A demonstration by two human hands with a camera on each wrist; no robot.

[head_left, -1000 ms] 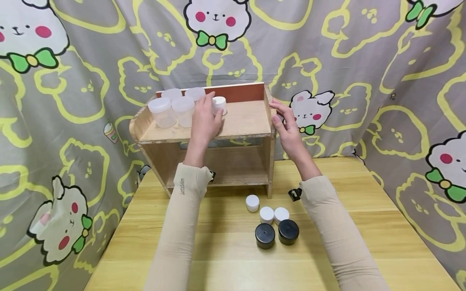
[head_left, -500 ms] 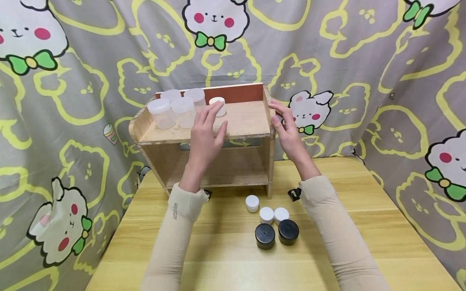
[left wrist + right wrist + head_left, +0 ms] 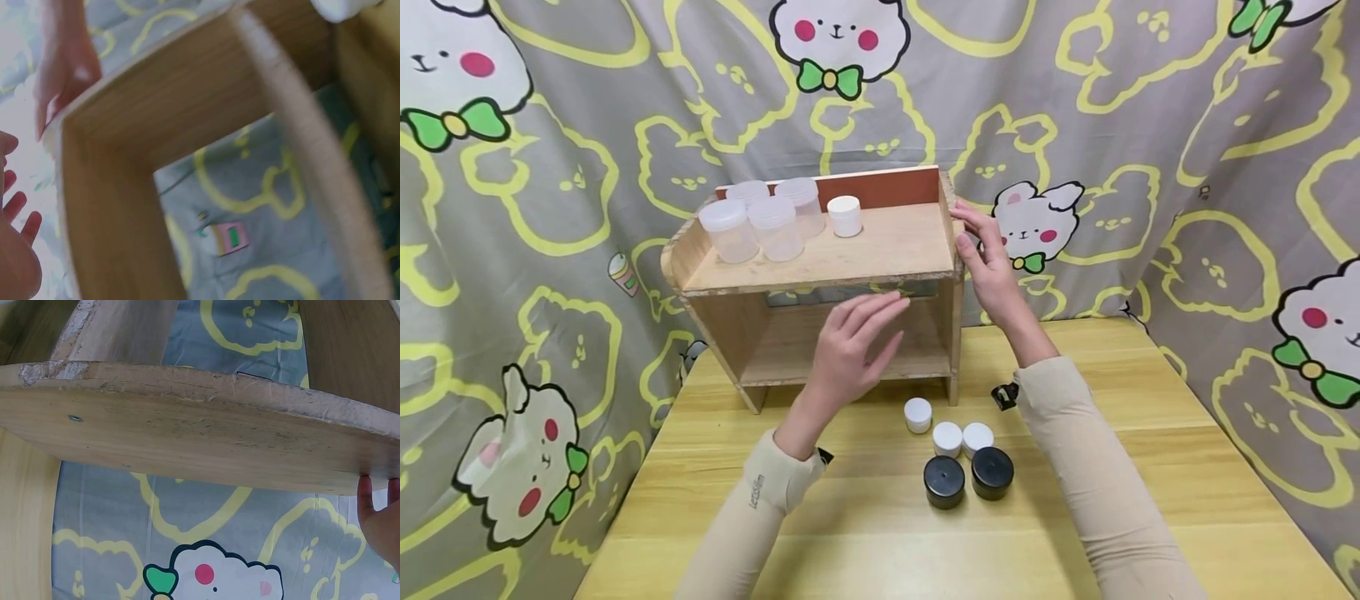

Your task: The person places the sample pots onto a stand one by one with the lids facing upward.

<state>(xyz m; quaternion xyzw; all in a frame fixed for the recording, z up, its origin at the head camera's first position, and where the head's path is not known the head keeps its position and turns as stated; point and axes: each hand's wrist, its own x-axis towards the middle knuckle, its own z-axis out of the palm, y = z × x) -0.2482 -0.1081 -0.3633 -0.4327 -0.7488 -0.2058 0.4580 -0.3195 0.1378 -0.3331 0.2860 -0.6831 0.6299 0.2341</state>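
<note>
My left hand (image 3: pixel 856 348) is in front of the wooden shelf (image 3: pixel 898 250), fingers extended and holding nothing. In the left wrist view, part of the left hand (image 3: pixel 19 253) shows beside the shelf's frame. At the shelf's right side, fingertips of my right hand (image 3: pixel 991 271) rest against the outer face of the side panel (image 3: pixel 206 440). On the upper board stands one small white lidded jar (image 3: pixel 845 218), to the right of several translucent plastic jars (image 3: pixel 776 229) grouped at the left.
Several small white jars (image 3: pixel 918 415) and two black-lidded jars (image 3: pixel 943 482) stand on the wooden table (image 3: pixel 1075 467) before the shelf's right end. A patterned curtain (image 3: pixel 880 100) hangs behind. Dark wrist devices (image 3: pixel 1004 396) show at the cuffs.
My left hand has left the small white jar on the upper board and moved down and toward me, ending in front of the lower compartment. The right hand stays at the side panel.
</note>
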